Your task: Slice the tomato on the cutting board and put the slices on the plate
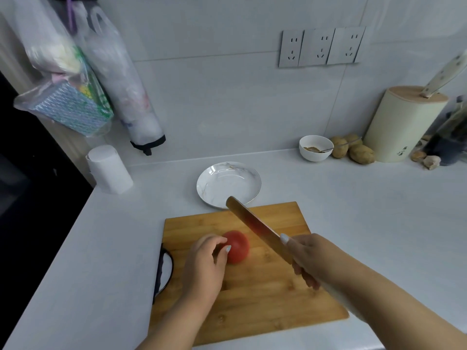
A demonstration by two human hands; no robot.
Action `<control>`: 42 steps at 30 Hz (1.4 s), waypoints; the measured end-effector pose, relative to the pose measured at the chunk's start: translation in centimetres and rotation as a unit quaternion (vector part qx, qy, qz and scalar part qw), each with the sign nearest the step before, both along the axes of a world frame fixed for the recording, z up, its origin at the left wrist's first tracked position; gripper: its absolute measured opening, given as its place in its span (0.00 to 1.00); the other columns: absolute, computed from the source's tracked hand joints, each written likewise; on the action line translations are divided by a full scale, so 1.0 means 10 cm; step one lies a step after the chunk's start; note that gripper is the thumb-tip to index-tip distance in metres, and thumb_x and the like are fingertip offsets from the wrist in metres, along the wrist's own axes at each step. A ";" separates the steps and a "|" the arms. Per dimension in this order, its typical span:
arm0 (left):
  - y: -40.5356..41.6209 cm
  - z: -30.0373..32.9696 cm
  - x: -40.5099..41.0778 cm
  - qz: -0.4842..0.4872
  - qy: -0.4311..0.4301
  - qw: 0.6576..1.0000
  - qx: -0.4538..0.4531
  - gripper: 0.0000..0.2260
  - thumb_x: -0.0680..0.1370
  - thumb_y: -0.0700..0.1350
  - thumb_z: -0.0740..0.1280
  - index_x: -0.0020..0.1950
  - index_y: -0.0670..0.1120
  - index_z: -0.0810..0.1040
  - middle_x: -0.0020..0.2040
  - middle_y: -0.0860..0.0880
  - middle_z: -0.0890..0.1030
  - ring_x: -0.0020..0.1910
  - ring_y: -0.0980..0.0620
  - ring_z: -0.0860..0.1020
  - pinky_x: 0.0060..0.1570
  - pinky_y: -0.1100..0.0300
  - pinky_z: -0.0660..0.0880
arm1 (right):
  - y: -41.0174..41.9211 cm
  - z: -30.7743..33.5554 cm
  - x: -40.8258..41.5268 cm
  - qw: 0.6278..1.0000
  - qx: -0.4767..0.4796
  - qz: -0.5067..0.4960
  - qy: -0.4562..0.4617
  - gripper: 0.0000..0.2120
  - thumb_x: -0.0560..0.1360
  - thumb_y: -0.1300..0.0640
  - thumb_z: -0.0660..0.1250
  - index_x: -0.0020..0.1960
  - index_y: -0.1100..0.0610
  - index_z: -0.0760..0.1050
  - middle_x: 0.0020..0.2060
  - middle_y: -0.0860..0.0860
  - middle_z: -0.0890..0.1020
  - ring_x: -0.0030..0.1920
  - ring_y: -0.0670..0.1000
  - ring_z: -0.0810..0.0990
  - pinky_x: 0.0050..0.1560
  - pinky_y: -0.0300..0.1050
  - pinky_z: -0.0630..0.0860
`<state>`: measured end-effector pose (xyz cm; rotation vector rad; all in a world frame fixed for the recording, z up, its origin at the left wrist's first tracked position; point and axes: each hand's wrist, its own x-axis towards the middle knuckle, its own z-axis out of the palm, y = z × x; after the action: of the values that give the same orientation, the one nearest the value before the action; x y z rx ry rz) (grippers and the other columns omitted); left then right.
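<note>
Tomato (pixel 237 246) half-hidden under curled left fingers (pixel 222 245); knife (pixel 255 227) handle buried in right fist (pixel 307 258).

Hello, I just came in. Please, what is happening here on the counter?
A person is about to slice a tomato on a wooden cutting board. The left hand steadies the tomato, which looks whole. The right hand grips a knife, raised at a slant above the board and not yet in the tomato. The white plate behind the board holds no slices.
</note>
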<state>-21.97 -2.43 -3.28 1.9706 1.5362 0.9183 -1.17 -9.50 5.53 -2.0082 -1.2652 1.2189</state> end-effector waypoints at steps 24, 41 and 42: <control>0.20 -0.01 0.10 -0.049 0.033 0.998 0.017 0.03 0.76 0.45 0.66 0.48 0.51 0.78 0.47 0.57 0.73 0.49 0.57 0.71 0.44 0.70 0.67 | 0.23 0.13 -0.10 0.991 -0.068 0.096 -0.065 0.28 0.79 0.36 0.52 0.33 0.55 0.70 0.20 0.49 0.74 0.23 0.51 0.71 0.34 0.41 0.72; 0.22 0.00 0.10 -0.043 0.039 0.998 0.015 0.02 0.76 0.46 0.66 0.47 0.52 0.77 0.47 0.57 0.73 0.48 0.57 0.72 0.45 0.66 0.70 | 0.28 0.24 -0.05 0.984 -0.094 0.126 -0.079 0.27 0.80 0.37 0.51 0.34 0.56 0.70 0.17 0.47 0.72 0.20 0.49 0.70 0.31 0.39 0.71; 0.23 0.00 0.10 -0.044 0.039 0.998 0.014 0.02 0.76 0.46 0.67 0.47 0.52 0.77 0.47 0.57 0.73 0.48 0.57 0.72 0.45 0.65 0.71 | 0.29 0.24 -0.05 0.985 -0.094 0.125 -0.078 0.27 0.80 0.37 0.51 0.34 0.56 0.70 0.17 0.46 0.72 0.20 0.48 0.70 0.30 0.38 0.71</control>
<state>-20.99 -0.15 -3.27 2.0989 1.4726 0.8418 -1.68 -6.57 7.90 -2.1636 -1.5697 1.3616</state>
